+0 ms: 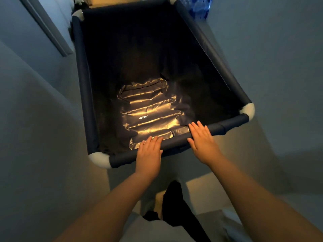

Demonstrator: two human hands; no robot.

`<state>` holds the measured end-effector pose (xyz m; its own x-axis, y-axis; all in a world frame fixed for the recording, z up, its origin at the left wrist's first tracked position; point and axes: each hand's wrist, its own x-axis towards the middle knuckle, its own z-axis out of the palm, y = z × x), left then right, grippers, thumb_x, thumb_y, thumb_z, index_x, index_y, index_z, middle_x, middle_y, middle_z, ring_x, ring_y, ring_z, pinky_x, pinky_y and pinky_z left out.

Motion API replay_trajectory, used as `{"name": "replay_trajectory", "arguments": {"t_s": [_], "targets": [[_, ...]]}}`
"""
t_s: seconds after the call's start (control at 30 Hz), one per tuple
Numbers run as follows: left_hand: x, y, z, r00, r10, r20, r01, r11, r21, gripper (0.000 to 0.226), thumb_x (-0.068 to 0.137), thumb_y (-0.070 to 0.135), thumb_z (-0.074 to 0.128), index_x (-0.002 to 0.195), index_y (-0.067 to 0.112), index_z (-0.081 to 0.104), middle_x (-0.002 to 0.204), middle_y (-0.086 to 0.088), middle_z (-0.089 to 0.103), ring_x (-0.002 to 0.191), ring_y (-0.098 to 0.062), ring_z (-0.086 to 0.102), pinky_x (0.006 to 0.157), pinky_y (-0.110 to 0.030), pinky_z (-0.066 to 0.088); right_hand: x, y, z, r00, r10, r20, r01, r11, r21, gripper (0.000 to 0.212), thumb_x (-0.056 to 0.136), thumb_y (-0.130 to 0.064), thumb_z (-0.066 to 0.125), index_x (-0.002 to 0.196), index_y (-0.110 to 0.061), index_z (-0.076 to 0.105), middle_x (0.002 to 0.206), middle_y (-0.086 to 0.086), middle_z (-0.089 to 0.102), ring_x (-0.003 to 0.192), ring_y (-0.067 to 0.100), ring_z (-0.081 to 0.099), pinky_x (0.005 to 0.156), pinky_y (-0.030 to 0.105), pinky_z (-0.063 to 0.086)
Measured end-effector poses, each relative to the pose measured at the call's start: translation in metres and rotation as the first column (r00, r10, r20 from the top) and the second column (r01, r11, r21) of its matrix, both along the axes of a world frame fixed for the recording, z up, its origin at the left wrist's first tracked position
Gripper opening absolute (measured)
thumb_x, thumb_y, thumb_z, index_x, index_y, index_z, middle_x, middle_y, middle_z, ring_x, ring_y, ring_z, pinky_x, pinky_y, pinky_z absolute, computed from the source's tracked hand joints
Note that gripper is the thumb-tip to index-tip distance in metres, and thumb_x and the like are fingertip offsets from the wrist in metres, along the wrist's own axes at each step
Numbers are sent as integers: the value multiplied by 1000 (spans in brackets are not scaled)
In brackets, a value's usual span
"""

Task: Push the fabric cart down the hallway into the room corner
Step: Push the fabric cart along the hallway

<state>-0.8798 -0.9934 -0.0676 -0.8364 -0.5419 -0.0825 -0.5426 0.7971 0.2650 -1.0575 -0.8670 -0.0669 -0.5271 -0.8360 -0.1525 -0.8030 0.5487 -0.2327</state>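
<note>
Both forearms are bare from the lower edge of the frame to the wrists, with no sleeve, watch or band showing. The left hand [149, 152] and right hand [203, 142] wear no gloves and no rings; the nails are short and plain. At six o'clock a pale grey garment [139, 229] covers the torso, and beside it a black-clad leg [174, 205], perhaps in a sock or trousers.
</note>
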Motion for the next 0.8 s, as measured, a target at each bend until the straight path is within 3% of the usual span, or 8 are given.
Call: {"name": "replay_trajectory", "arguments": {"t_s": [0.37, 0.53, 0.7, 0.8], "targets": [[-69, -96, 13, 998, 62, 4, -62, 994, 95, 51, 97, 23, 39, 144, 18, 20, 152, -1, 27, 141, -20, 17, 114, -35, 10, -88, -115, 7, 992, 130, 1, -129, 990, 51, 57, 98, -34, 30, 147, -9, 14, 157, 10, 18, 146, 24, 7, 118, 39, 7], [-71, -138, 19, 992, -124, -1, 122, 976, 180, 61, 96, 22, 42, 147, 16, 8, 156, -4, 12, 143, -18, 6, 114, -32, 4, -99, -154, 14, 998, 56, 15, -57, 996, 67, 58, 98, -33, 32, 146, -7, 13, 157, 12, 14, 146, 26, 3, 118, 40, 6], [-57, -178, 13, 921, -387, 54, 384, 921, 60, 68, 96, 26, 42, 146, 13, -1, 157, -6, 0, 143, -18, -2, 114, -29, -2, -77, -187, 19, 987, -159, 4, 158, 986, 56, 62, 98, -34, 34, 146, -4, 10, 157, 16, 7, 146, 29, 0, 118, 40, 9], [-43, -205, 12, 854, -519, 34, 519, 855, 26, 68, 95, 28, 46, 146, 11, 5, 156, -7, 5, 143, -20, 2, 112, -30, -1, -49, -214, 20, 953, -302, -10, 302, 952, 43, 65, 98, -35, 34, 146, -2, 6, 157, 18, 3, 145, 30, 0, 120, 41, 10]]}}
